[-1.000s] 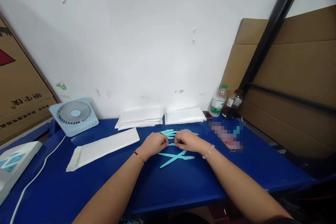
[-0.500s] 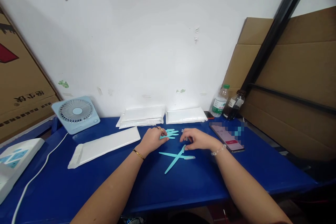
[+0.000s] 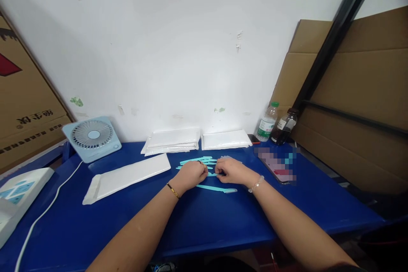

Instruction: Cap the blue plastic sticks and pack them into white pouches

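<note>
Low over the blue table, my left hand (image 3: 191,174) is closed with its fingers curled on one end of a turquoise eyebrow razor (image 3: 211,174). My right hand (image 3: 234,171) pinches the other end, and both ends are covered by my fingers. Just in front lies a single turquoise razor (image 3: 216,188) with its blade end to the right. Behind my hands several more turquoise razors (image 3: 196,160) lie side by side, partly hidden by my left hand. Small clear pieces (image 3: 227,157), perhaps blade covers, show beyond my right hand.
White flat packets (image 3: 174,139) and another stack (image 3: 226,140) lean along the wall. One long white packet (image 3: 130,177) lies left, near a blue fan (image 3: 93,136) and a power strip (image 3: 22,195). Rightward are a phone (image 3: 276,165), a water bottle (image 3: 267,123) and a dark bottle (image 3: 284,127).
My right hand has picked up the upper of the two crossed razors and moved it back. My left hand has left the rear group and come forward-right to grip its other end.
</note>
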Motion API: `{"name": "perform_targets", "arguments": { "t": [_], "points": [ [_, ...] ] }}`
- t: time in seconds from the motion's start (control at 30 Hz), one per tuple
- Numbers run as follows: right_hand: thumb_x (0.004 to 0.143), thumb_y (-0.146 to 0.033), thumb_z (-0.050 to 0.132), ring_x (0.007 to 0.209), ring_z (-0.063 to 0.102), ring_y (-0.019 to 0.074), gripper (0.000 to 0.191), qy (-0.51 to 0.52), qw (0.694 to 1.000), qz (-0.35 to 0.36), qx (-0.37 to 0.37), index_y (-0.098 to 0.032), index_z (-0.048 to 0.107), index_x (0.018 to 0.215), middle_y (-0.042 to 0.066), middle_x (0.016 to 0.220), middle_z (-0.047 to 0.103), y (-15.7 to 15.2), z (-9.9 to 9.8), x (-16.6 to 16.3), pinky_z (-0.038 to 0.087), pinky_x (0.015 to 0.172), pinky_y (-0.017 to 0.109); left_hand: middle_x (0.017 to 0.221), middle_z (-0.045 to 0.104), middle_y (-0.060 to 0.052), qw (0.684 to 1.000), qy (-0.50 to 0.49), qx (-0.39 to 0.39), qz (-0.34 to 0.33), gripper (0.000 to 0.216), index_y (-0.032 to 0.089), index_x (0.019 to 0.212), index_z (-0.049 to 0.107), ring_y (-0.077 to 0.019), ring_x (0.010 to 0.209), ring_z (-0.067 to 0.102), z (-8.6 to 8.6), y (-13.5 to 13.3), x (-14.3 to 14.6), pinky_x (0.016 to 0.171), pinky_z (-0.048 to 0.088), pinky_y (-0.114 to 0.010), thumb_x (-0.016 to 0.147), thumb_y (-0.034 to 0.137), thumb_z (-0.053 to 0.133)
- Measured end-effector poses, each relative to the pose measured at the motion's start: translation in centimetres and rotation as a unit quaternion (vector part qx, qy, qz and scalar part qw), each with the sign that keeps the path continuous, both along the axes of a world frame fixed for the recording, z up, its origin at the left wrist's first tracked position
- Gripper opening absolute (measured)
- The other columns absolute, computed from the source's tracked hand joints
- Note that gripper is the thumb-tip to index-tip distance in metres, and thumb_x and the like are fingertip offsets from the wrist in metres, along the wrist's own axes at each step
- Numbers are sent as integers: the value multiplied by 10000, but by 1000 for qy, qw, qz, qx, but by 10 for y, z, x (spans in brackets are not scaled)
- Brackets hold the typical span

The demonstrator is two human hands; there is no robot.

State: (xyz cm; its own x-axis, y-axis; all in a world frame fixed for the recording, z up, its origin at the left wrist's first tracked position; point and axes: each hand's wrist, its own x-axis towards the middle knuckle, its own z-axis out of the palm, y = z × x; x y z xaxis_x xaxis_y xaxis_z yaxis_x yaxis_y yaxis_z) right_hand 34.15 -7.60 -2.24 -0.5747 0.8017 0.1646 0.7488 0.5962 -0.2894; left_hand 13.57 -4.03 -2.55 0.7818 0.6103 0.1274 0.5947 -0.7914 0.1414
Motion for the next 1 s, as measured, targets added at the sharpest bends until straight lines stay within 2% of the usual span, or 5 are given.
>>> {"name": "perform_targets", "arguments": {
  "t": [0.33,0.53,0.63,0.8,1.0],
  "points": [
    [762,-190,581,674,554,140,80,72,988,-135,23,-164,656,771,40,787,634,14,1,50,386,616,229,912,658,-70,992,-59,53,94,207,182,891,641,-206,892,593,9,23,-19,800,390,-317,893,273,455],
    [800,-231,573,670,576,141,136,118,988,-98,-31,-168,683,750,34,753,647,5,7,45,410,623,234,978,629,-23,993,-74,-73,-48,359,228,1001,625,-167,806,587,8,2,-13,684,416,-254,737,469,660],
    [792,-244,593,672,581,141,136,127,987,-70,-73,-163,687,736,30,734,647,1,10,41,416,614,231,903,640,-16,991,-28,-83,-101,263,221,928,643,-159,759,583,3,-5,-4,634,402,-242,734,397,676],
    [733,-361,676,666,582,144,215,137,979,-48,-142,-162,706,809,27,748,652,-2,8,42,422,581,226,791,644,-21,997,-7,-2,-80,105,193,803,625,-158,729,583,-6,-2,4,626,392,-242,793,173,523],
    [744,-353,657,613,575,135,197,145,977,-52,-149,-160,690,763,17,683,647,3,3,35,417,558,224,744,626,-58,998,-10,55,-22,166,160,755,587,-170,696,589,-1,4,4,642,398,-261,835,187,443]
  ]
}}
